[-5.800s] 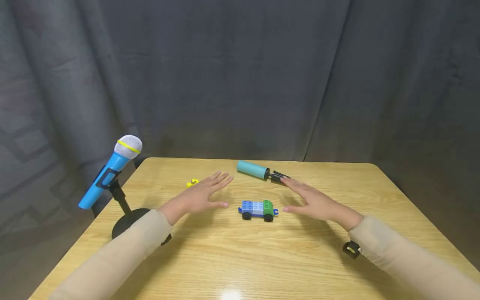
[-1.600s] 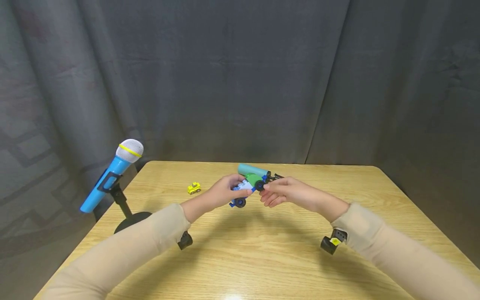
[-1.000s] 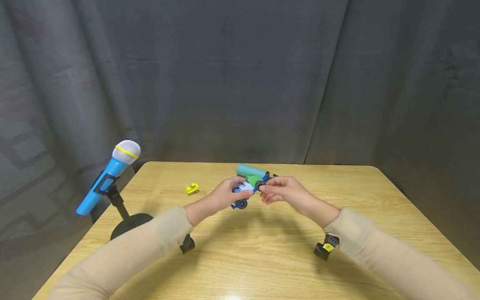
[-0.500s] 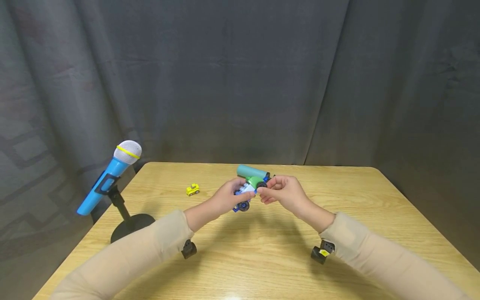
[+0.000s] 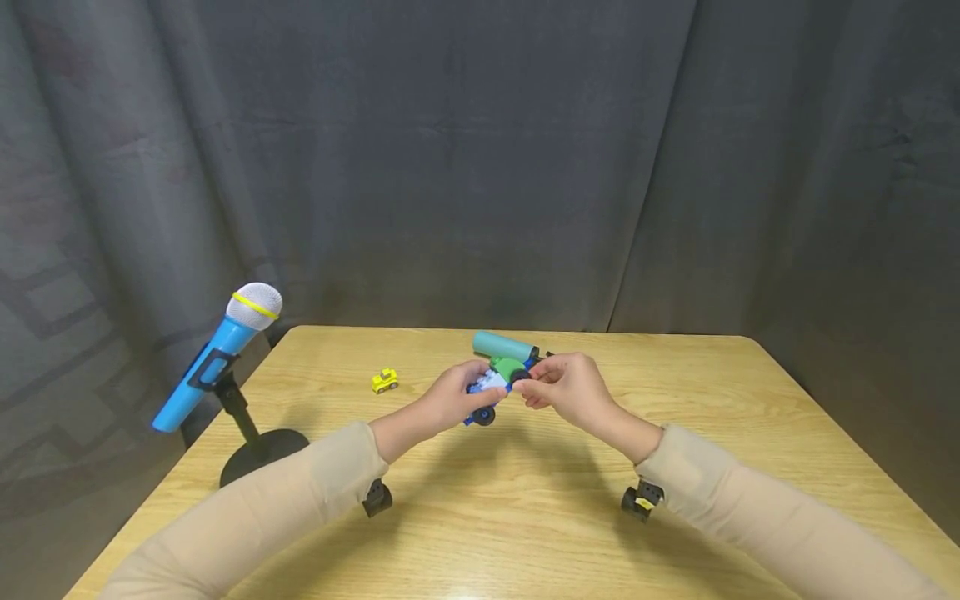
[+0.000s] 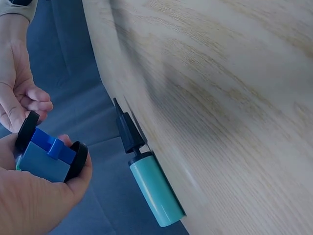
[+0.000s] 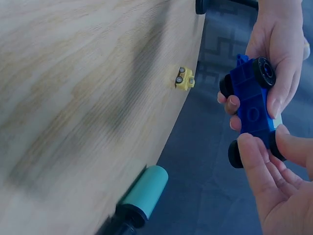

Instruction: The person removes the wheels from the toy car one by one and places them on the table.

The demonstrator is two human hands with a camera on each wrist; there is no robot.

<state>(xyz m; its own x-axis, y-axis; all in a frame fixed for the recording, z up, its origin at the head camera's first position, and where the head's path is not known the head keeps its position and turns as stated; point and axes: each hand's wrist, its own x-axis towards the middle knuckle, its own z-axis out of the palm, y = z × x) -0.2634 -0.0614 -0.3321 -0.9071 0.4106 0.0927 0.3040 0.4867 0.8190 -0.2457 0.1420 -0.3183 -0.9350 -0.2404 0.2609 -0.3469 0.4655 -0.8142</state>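
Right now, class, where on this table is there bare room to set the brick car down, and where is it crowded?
Bare wood: the near half of the table between the sleeves, and the right side. Crowded: the far middle, where both hands hold the brick car by the teal cylinder; the yellow toy and microphone stand take the left.

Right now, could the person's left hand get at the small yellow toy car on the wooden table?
Probably yes, but not freely: the left hand grips the blue and green brick car, held up with the right hand. The small yellow toy car sits close by on bare wooden table, nothing between.
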